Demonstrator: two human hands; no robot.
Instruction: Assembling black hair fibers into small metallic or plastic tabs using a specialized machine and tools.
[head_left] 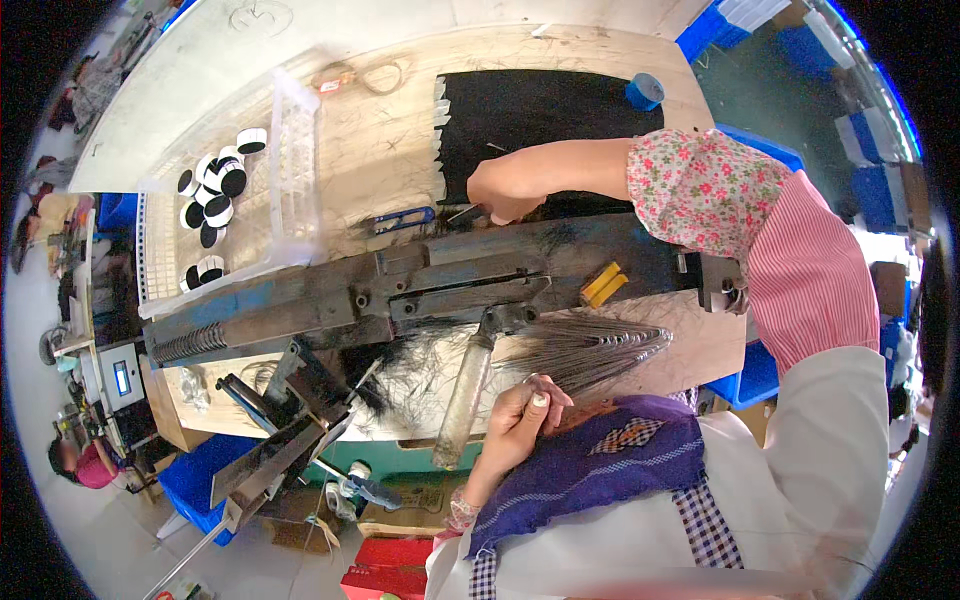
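Observation:
My right hand (pixel 505 188) is closed at the near edge of a black sheet (pixel 540 110), its fingers curled down over the long metal fixture. By its fingertips a short grey metal piece (pixel 465 213) sticks out; whether the hand grips it I cannot tell. My left hand (pixel 525 415) is held in front of my body with thumb and fingers pinched; anything between them is too small to make out. Beside it lies a fan of thin looped wires (pixel 610 350). The dark metal fixture (pixel 450 275) spans the bench, with a pale lever handle (pixel 463 400) hanging down.
A white plastic basket (pixel 295 180) at the left holds several black-and-white rolls (pixel 217 210). Blue-handled snips (pixel 400 220) lie behind the fixture. A yellow block (pixel 603 285) sits on it. A blue roll (pixel 645 92) stands on the black sheet. Dark loose fibres litter the wooden bench (pixel 370 140).

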